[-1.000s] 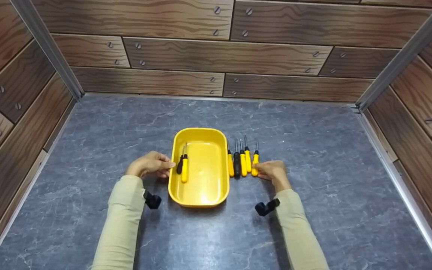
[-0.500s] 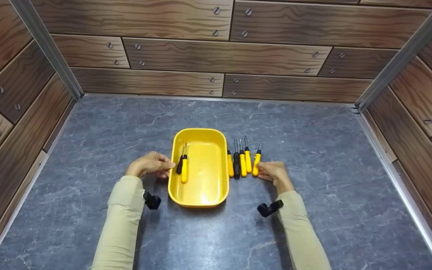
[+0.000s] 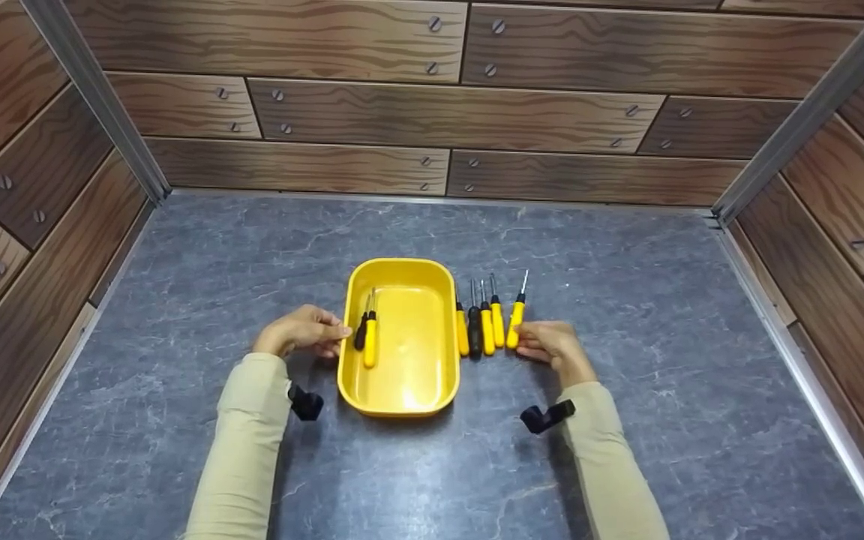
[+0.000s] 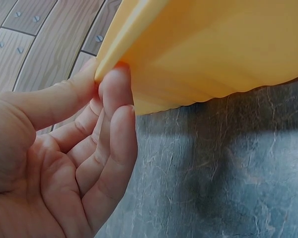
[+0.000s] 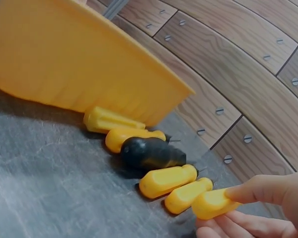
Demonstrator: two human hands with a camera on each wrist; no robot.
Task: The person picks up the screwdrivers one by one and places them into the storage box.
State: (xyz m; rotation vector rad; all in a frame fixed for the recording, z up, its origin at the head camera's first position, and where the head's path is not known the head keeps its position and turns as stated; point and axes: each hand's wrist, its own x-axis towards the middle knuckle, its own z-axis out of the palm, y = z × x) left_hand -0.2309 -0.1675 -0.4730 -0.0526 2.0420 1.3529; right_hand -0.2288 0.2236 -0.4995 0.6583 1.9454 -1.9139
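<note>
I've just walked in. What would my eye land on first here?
Probably the bright yellow tray near the middle of the dark tabletop, its left rim pinched by the left hand, with two screwdrivers lying inside. Next, perhaps, the row of yellow and black screwdrivers just right of the tray; at its right end, the right hand holds a yellow-handled screwdriver.

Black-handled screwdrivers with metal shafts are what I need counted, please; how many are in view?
2. One black-handled screwdriver lies inside the yellow plastic tray; the other lies on the grey marbled table, right of the tray, among yellow-handled screwdrivers. None seems hidden.
</note>
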